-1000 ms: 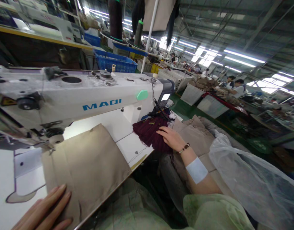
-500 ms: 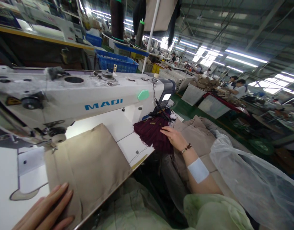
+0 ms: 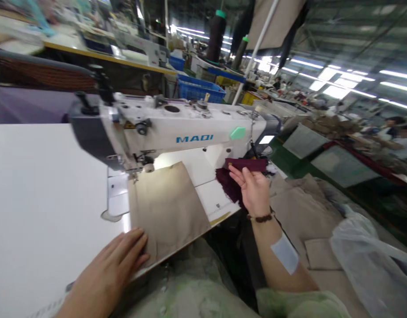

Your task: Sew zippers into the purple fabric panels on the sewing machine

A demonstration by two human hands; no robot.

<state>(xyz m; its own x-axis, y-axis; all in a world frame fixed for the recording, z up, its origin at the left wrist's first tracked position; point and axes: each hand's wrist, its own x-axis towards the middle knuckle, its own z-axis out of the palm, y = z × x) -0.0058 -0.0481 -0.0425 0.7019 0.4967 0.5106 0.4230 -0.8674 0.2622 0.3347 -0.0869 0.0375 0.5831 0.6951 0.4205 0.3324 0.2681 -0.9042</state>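
Observation:
My left hand (image 3: 115, 260) lies with its fingers stretched over the near left corner of a beige fabric panel (image 3: 170, 210), pressing on it rather than gripping it. The panel's far left edge sits at the needle area of a white sewing machine (image 3: 196, 126) marked MAQI. Off to the right, my right hand (image 3: 255, 192) is closed on a maroon fabric piece (image 3: 252, 165), a flat strip held up between thumb and fingers. Below that strip, a heap of maroon fabric (image 3: 228, 183) rests on the machine bed, partly behind the hand.
Beige cloth (image 3: 299, 207) is piled to my right, beside a clear plastic bag (image 3: 359, 251). Behind the machine stand a blue crate (image 3: 201, 89) and dark thread cones (image 3: 216, 37). The white table (image 3: 47, 190) extends to the left. Other people are at work far right.
My right hand, earlier resting on the maroon heap, has turned and now lifts one strip from it. My left hand stays on the beige panel. The camera view has swung left.

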